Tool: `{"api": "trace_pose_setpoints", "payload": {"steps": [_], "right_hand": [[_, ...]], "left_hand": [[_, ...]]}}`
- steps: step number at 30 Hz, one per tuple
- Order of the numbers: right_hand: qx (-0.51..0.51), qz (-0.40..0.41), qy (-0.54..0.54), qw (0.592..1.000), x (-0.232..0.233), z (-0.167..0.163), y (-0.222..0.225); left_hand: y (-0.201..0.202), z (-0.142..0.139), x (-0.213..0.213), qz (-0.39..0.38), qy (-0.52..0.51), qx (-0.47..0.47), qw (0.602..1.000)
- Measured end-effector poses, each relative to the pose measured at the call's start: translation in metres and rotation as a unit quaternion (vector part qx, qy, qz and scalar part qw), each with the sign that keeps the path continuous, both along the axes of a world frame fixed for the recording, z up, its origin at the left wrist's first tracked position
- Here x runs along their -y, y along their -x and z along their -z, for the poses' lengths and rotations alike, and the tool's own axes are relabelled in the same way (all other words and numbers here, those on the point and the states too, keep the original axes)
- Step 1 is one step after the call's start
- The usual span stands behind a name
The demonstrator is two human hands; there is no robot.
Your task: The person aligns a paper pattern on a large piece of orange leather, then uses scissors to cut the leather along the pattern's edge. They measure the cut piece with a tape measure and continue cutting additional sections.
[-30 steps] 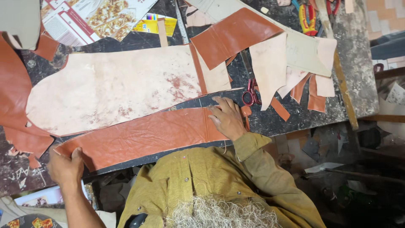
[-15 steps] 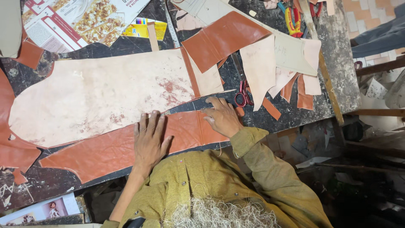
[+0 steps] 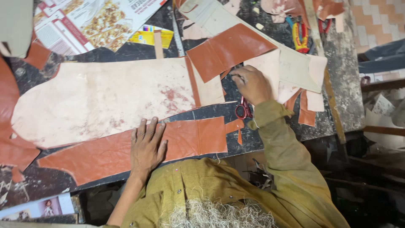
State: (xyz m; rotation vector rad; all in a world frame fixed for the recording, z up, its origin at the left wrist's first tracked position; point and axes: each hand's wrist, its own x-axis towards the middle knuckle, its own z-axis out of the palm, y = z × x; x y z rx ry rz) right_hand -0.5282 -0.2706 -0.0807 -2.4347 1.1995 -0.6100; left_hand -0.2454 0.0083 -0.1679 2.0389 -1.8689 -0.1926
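A long brown leather strip [image 3: 105,154] lies along the near edge of the dark workbench [image 3: 333,105]. My left hand [image 3: 147,143] presses flat on its middle, fingers spread. Above it lies a large pale hide piece [image 3: 97,99]. My right hand [image 3: 253,84] is farther back, over the pale offcuts, with its fingers curled around what looks like a thin dark tool [image 3: 235,77]. Red-handled scissors [image 3: 243,109] lie just below that wrist, beside the strip's right end. A brown leather rectangle [image 3: 225,50] sits to the left of my right hand.
Printed paper sheets [image 3: 93,21] and a yellow card [image 3: 149,37] lie at the back left. Pale and brown scraps [image 3: 303,84] pile at the right, with red-and-yellow pliers [image 3: 300,36] behind them. More brown leather [image 3: 8,97] hangs at the far left. The bench edge drops off at right.
My left hand slid from the strip's left end to its middle. My right hand left the strip's right end and moved up past the scissors.
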Motion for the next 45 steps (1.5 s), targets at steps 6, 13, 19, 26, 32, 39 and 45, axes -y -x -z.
{"api": "trace_pose_setpoints", "payload": {"steps": [6, 13, 19, 26, 32, 39, 45], "right_hand": [[0.063, -0.041, 0.007, 0.997, 0.016, 0.01, -0.025], [0.112, 0.061, 0.013, 0.992, 0.03, 0.045, 0.051], [-0.094, 0.178, 0.123, 0.972, 0.113, 0.045, 0.204], [-0.204, 0.233, 0.006, 0.951, 0.137, 0.041, 0.237], [-0.188, 0.212, 0.15, 0.947, 0.057, 0.023, 0.169], [-0.029, 0.066, 0.186, 0.98, -0.029, 0.01, 0.098], [0.036, 0.032, 0.131, 0.99, -0.016, -0.011, 0.113]], "left_hand": [[0.015, -0.002, 0.007, -0.015, 0.016, 0.01, 1.0], [0.017, 0.01, 0.005, -0.022, 0.015, 0.018, 0.999], [0.023, 0.01, 0.007, -0.028, 0.023, 0.02, 0.999], [0.03, 0.009, 0.01, -0.03, 0.041, 0.041, 0.998], [0.037, 0.012, 0.009, -0.028, 0.038, 0.063, 0.997], [0.042, 0.014, 0.011, -0.016, 0.049, 0.079, 0.996], [0.039, 0.013, 0.013, -0.028, 0.031, 0.071, 0.997]]}}
